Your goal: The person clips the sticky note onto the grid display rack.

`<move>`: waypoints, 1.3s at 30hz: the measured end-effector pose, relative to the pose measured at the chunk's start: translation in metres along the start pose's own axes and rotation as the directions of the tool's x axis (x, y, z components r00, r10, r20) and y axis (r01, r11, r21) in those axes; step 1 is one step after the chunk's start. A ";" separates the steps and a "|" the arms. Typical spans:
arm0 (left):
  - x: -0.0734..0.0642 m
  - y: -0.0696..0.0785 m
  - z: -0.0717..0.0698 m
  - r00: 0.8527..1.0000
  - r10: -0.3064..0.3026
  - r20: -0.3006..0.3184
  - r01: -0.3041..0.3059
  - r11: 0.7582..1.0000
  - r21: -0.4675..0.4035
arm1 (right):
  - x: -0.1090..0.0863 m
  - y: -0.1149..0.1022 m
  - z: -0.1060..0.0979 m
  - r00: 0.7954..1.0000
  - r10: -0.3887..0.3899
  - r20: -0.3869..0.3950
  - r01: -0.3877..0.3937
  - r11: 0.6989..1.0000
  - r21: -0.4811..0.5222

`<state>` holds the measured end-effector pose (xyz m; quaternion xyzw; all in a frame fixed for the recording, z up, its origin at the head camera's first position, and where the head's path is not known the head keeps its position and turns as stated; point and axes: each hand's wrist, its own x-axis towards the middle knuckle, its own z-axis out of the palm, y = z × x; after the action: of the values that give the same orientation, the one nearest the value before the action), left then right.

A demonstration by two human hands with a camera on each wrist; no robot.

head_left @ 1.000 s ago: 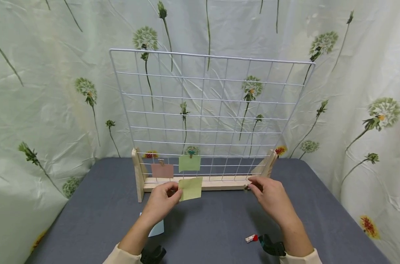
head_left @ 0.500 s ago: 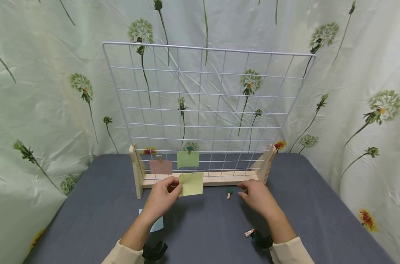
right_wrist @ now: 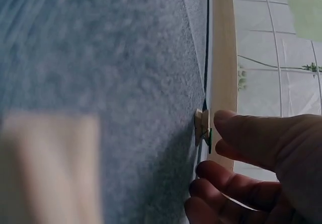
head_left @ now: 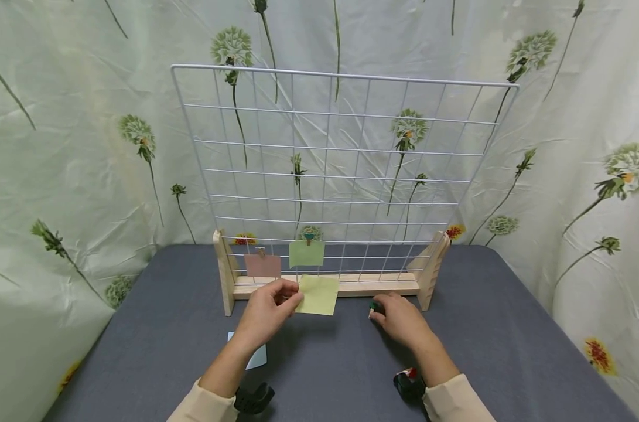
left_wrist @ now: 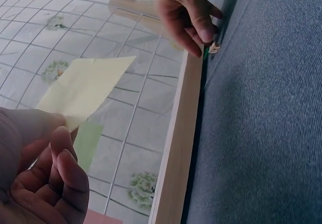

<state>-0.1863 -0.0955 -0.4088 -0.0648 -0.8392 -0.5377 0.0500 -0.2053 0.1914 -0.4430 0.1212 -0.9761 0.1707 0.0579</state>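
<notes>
Head view: the left hand (head_left: pixel 272 308) pinches a yellow note (head_left: pixel 317 295) by its edge before the wire grid (head_left: pixel 324 161), on which a pink note (head_left: pixel 263 265) and a green note (head_left: pixel 306 254) hang; the right hand (head_left: pixel 400 319) is at a small clip (head_left: pixel 372 313) on the bench (head_left: pixel 324 363). Left wrist view: thumb and fingers grip the yellow note's corner. Right wrist view: the clip is near the wooden base (right_wrist: pixel 224 48); right thumb and fingers are parted around it, contact undetermined.
</notes>
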 end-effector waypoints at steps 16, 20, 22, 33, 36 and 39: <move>0.009 0.009 0.014 0.999 0.044 -0.030 -0.046 0.997 -0.062 | 0.007 -0.001 0.004 0.998 0.055 0.027 -0.055 0.998 0.009; 0.012 0.010 0.017 0.999 0.018 -0.036 -0.021 0.997 -0.073 | 0.008 -0.002 0.003 0.999 0.045 0.018 -0.046 0.997 0.064; 0.013 0.011 0.018 0.999 0.002 -0.041 -0.005 0.997 -0.077 | 0.008 -0.002 0.002 1.000 0.030 0.008 -0.031 0.995 0.096; 0.022 0.009 0.024 0.998 0.023 -0.065 -0.028 0.996 -0.086 | 0.007 -0.002 -0.022 0.998 0.025 -0.065 -0.011 0.977 0.214; 0.025 0.009 0.027 0.996 0.040 -0.074 -0.046 0.995 -0.085 | 0.005 -0.002 -0.033 0.995 0.035 -0.095 -0.012 0.973 0.232; 0.027 0.009 0.033 0.996 0.052 -0.078 -0.059 0.994 -0.092 | 0.004 -0.005 -0.042 0.988 0.048 -0.144 -0.010 0.968 0.252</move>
<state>-0.2119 -0.0606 -0.4101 -0.0702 -0.8082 -0.5772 0.0933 -0.2047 0.2007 -0.4012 0.0999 -0.9414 0.3020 0.1125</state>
